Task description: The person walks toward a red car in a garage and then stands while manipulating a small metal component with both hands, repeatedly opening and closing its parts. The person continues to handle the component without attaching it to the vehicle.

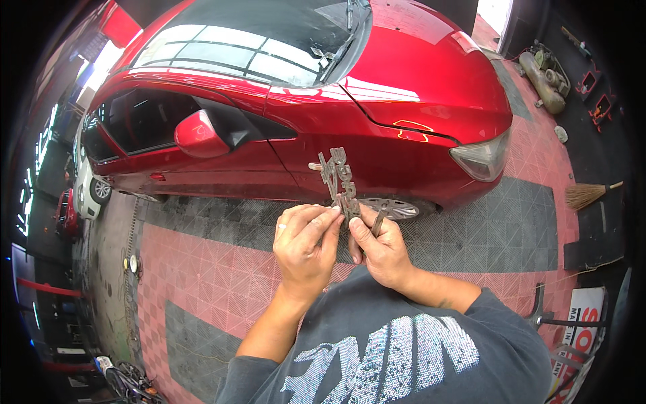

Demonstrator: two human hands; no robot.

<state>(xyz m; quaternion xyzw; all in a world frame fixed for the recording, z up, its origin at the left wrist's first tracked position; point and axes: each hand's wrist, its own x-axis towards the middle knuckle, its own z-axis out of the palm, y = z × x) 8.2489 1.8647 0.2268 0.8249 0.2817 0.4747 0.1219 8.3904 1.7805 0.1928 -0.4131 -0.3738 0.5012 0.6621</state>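
Observation:
In front of my chest I hold up a grey-brown piece shaped like joined cut-out letters (340, 174), which looks like a car lettering badge. My left hand (304, 241) is closed, its thumb and fingertips pinching near the badge's lower end. My right hand (382, 254) grips that lower end between thumb and fingers. A narrow strip of similar colour (378, 222) sticks up between the fingers of my right hand; whether it belongs to the badge I cannot tell. The red car (316, 145) stands just beyond my hands, its front wheel (393, 209) partly hidden behind them.
Grey and pink floor tiles (208, 269) spread around me. At the right lie a straw broom (585, 195), a tank-shaped compressor (546, 84) and red stands (599, 111). A white car (87, 185) stands far left. Assorted gear (124, 380) sits at the lower left.

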